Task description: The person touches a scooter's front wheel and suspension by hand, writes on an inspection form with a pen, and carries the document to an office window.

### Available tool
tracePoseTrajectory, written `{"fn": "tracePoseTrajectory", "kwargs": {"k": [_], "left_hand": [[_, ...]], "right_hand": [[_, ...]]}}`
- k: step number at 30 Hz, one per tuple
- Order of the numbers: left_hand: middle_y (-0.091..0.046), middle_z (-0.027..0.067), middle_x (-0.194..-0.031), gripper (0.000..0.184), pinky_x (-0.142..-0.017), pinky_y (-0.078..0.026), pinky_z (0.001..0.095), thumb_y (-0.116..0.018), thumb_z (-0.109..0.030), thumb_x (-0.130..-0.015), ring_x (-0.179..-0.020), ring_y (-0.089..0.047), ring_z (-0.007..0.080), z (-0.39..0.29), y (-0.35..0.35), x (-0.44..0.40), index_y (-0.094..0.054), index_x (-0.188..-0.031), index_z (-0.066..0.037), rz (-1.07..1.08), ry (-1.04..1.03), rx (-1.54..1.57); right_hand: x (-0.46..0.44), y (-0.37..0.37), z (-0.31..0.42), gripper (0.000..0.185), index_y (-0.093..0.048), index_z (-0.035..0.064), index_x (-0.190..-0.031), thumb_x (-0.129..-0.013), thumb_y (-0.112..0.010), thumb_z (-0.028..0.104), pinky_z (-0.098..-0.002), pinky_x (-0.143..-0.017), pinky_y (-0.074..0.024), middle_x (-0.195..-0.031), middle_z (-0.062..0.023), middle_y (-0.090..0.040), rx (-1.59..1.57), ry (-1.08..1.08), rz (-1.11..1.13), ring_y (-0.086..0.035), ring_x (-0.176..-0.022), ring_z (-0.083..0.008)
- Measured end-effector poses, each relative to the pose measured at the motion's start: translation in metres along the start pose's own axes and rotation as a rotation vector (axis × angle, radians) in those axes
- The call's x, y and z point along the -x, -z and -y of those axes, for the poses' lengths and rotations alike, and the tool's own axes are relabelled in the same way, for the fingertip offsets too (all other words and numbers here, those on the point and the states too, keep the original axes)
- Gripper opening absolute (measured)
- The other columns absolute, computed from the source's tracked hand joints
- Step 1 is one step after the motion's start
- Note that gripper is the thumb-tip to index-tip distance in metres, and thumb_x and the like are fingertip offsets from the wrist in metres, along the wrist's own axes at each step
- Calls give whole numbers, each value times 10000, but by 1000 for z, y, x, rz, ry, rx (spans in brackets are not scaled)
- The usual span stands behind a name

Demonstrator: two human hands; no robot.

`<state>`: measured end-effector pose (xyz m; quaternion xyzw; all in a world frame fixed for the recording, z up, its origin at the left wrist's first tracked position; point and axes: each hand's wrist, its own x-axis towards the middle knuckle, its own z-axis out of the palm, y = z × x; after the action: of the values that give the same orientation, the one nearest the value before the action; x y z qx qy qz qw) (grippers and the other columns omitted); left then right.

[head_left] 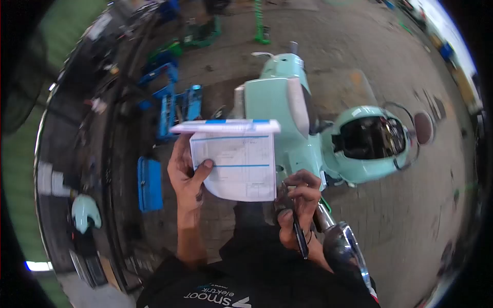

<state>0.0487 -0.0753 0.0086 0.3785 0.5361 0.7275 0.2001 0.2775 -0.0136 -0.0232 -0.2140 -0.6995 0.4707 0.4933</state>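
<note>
A pad of printed paper forms (236, 179) with blue lines is in my left hand (187, 172), the thumb pressed on the front page and the fingers behind it. Its upper part is folded back and seen nearly edge-on. The print is too small to read. My right hand (303, 200) is closed around a slim black object (300, 238), just right of the pad's lower corner; its kind is unclear. Beyond both hands stands mint-green scooter bodywork (267, 102). Next to it is a rounded mint-green part (334, 146) with a dark opening.
A round mirror (346, 251) is close to my right forearm, and another mirror (424, 127) sticks out farther right. On the left are an open blue toolbox (167, 110), a blue case (149, 185) and a dark shelf holding a mint-green part (86, 211). A green stand (259, 23) rises from the paved floor.
</note>
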Motion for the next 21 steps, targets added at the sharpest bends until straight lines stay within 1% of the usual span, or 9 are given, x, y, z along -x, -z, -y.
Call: {"fn": "tracePoseTrajectory", "kwargs": {"k": [1,5,6,7,10,12,16,19,21], "left_hand": [[-590,201,-1399,726,-1133,-381,365,-745,-16,-816,-1305,-559,258,11,-2,-17,-447,-1464,120,71,21,9],[-526,211,-1456,717,-1166,-359,389,-678,15,-812,-1346,-524,272,30,-10,-75,-426,-1473,135,231,86,-4],[-500,212,-1474,723,-1160,-373,390,-664,35,-804,-1339,-529,276,41,-5,-86,-425,-1481,121,270,125,48],[-500,212,-1474,723,-1160,-373,390,-664,35,-804,-1339,-529,276,44,-4,-94,-425,-1481,121,279,140,72],[-509,208,-1457,715,-1142,-397,387,-672,26,-816,-1333,-534,276,48,2,-106,-430,-1485,96,344,209,70],[-506,204,-1445,740,-1115,-448,385,-703,47,-800,-1336,-535,275,55,1,-110,-426,-1485,80,413,250,65],[-560,228,-1376,773,-1120,-439,399,-782,7,-785,-1294,-561,270,56,-11,-111,-428,-1466,103,373,321,94],[-547,223,-1384,802,-1111,-449,393,-800,38,-754,-1295,-557,270,63,-15,-107,-433,-1464,98,373,393,106],[-468,201,-1451,800,-1042,-543,366,-745,107,-760,-1280,-590,279,70,-17,-108,-403,-1481,83,407,237,22]], "right_hand": [[1,-9,4,365,-526,22,-1111,-1028,-584,373,-415,-855,-493,-1195,-211,-463,5,-9,-117,-482,-1170,-299],[-33,-33,13,370,-551,27,-1045,-1019,-588,394,-341,-819,-506,-1128,-186,-481,17,-36,-258,-569,-980,-241],[-49,-34,17,281,-546,16,-1029,-989,-652,273,-303,-786,-512,-1122,-178,-504,9,-61,-242,-596,-901,-203],[-63,-35,17,281,-546,16,-1029,-989,-652,273,-303,-786,-512,-1122,-178,-504,36,-71,-248,-596,-901,-203],[-91,-45,13,260,-546,-6,-1036,-861,-738,-18,-293,-797,-526,-1110,-167,-570,17,-166,-319,-628,-903,-180],[-111,-45,3,218,-582,-11,-984,-831,-735,-39,-290,-781,-544,-1048,-152,-621,110,-141,-325,-658,-888,-175],[-138,-38,-24,182,-627,-19,-902,-770,-746,-63,-281,-715,-557,-952,-128,-674,317,-145,-202,-676,-799,-166],[-144,-43,-33,187,-642,-21,-895,-750,-753,-61,-271,-699,-559,-939,-124,-683,287,-161,-172,-686,-772,-167],[-141,-40,-38,181,-640,-32,-906,-757,-736,-66,-267,-718,-564,-946,-131,-680,328,-194,-132,-699,-798,-172]]}}
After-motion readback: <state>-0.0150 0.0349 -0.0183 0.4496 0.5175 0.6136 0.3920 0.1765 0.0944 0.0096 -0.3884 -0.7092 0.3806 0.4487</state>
